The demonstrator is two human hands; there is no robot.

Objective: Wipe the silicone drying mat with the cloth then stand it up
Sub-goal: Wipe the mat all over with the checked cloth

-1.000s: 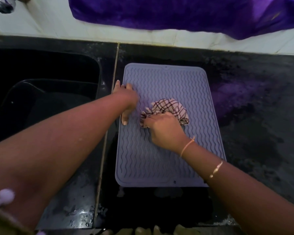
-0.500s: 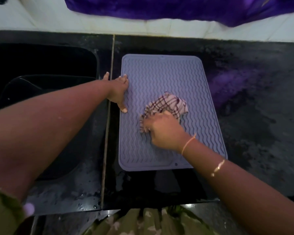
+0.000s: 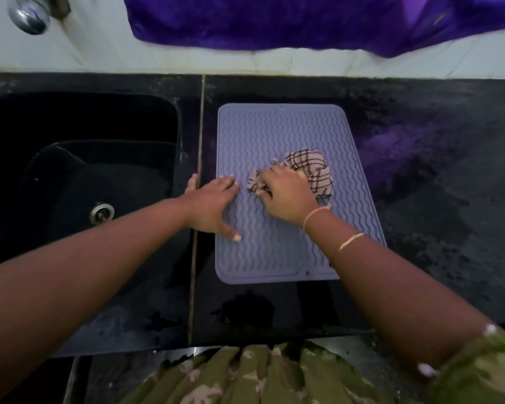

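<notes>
Right now, the grey silicone drying mat (image 3: 274,135) is lying flat on the dark stone surface (image 3: 435,199), just beside the black sink (image 3: 70,170), with its long side running away from the person. The left hand (image 3: 213,205) is pressing down on the mat's left edge, fingers straight and spread. The thumb is reaching out across the wavy ridges, and the little finger is hanging off the mat onto the pale seam (image 3: 199,141) between sink and surface. The right hand (image 3: 286,193) is curling over a bunched checked cloth (image 3: 309,167) and gripping it against the middle of the mat, towards the right side. Part of the cloth is sticking out beyond the knuckles on the far side. Two thin bangles (image 3: 350,240) are sitting on the right wrist.

A metal drain (image 3: 102,212) is showing in the sink's floor. A purple fabric (image 3: 303,18) is hanging down over the white wall behind. In the far left corner something shiny (image 3: 29,13) is showing, probably the tap, though it is too blurred to be sure.
</notes>
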